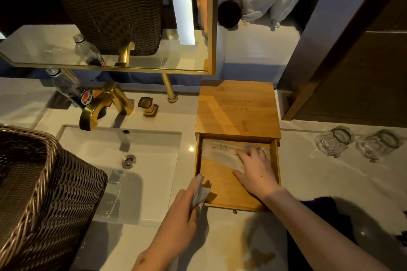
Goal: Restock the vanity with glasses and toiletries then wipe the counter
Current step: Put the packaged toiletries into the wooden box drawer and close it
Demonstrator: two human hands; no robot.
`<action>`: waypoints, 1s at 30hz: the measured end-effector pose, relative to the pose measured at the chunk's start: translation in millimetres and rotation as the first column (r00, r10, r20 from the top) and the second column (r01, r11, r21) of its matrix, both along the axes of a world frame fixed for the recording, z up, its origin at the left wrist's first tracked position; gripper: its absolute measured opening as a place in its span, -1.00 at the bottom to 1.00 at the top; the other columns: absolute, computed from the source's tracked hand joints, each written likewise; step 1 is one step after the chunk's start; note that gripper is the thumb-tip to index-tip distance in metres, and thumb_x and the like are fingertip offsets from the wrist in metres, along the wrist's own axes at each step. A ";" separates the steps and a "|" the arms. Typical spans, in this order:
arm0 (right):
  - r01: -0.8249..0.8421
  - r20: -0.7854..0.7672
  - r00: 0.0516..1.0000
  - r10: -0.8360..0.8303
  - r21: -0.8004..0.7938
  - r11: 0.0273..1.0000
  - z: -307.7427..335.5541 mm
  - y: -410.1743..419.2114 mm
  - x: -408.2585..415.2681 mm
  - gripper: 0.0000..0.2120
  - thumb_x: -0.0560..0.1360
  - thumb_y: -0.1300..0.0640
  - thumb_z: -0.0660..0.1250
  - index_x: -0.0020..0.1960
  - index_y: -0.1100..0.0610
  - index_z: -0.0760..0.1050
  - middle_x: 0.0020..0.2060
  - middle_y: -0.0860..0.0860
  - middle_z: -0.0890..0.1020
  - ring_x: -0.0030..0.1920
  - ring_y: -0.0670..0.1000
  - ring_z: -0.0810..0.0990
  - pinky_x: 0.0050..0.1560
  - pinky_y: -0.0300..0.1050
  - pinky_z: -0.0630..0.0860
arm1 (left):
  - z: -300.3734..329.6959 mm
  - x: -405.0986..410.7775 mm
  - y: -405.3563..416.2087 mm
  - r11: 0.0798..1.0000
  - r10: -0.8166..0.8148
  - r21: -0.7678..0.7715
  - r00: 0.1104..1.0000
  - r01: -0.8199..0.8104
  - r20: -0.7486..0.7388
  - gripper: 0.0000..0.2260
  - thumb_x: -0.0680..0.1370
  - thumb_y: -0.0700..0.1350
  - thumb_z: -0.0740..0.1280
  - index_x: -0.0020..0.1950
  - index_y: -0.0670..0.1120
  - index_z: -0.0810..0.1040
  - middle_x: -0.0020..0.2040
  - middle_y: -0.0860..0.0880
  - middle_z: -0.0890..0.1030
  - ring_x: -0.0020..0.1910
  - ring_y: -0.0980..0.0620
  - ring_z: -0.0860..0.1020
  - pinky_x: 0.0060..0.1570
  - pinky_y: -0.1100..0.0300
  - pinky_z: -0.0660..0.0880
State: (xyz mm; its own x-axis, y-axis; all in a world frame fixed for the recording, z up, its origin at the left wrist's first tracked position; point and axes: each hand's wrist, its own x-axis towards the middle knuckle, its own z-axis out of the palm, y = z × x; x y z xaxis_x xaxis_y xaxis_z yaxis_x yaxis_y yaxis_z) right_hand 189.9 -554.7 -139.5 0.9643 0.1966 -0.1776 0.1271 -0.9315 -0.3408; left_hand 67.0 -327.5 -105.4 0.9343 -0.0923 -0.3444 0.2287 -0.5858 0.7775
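Already two glasses (356,144) stand on the desk (308,174). The right hand (256,172) presses flat, released, on toiletry packets (222,149) in the open drawer (222,191); left hand (184,211) fingers grasp a white sachet (200,193). Wiping remains, seemingly.

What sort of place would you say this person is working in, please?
Most likely a hotel room's vanity: a gold faucet over a sink, a branded wooden amenity box with its drawer open, and two upturned glasses on the counter.
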 end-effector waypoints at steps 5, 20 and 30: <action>-0.009 0.030 1.000 0.009 0.000 1.000 3.5 3.6 8.0 -0.48 0.54 -0.15 0.34 0.47 -0.13 0.35 0.35 0.03 0.40 0.37 0.09 0.32 0.35 0.05 0.36 | -1.0 -0.5 1.6 1.000 0.003 -0.006 1.000 -0.003 0.000 -0.33 0.64 -0.24 0.20 0.56 0.33 0.03 0.40 0.23 0.34 0.27 0.59 0.26 0.14 0.68 0.17; 0.064 -0.161 0.986 -0.042 0.133 0.989 6.4 -2.6 -2.5 -0.92 0.55 -0.01 0.39 0.03 -0.08 0.54 0.00 -0.10 0.55 0.07 -0.06 0.51 0.16 0.01 0.54 | -0.3 -0.5 1.4 1.000 0.016 0.003 1.000 -0.016 0.002 -0.34 0.64 -0.21 0.20 0.53 0.38 0.02 0.38 0.24 0.33 0.24 0.59 0.27 0.12 0.64 0.20; -0.120 -0.062 0.990 0.126 0.094 0.988 20.3 -11.9 32.4 -0.81 0.64 0.05 0.26 0.18 -0.05 0.61 0.04 -0.07 0.61 0.10 -0.03 0.54 0.18 0.05 0.51 | 2.2 -1.7 0.4 1.000 0.010 0.020 1.000 -0.010 0.001 -0.35 0.64 -0.19 0.21 0.56 0.33 0.03 0.34 0.21 0.37 0.25 0.49 0.33 0.11 0.59 0.28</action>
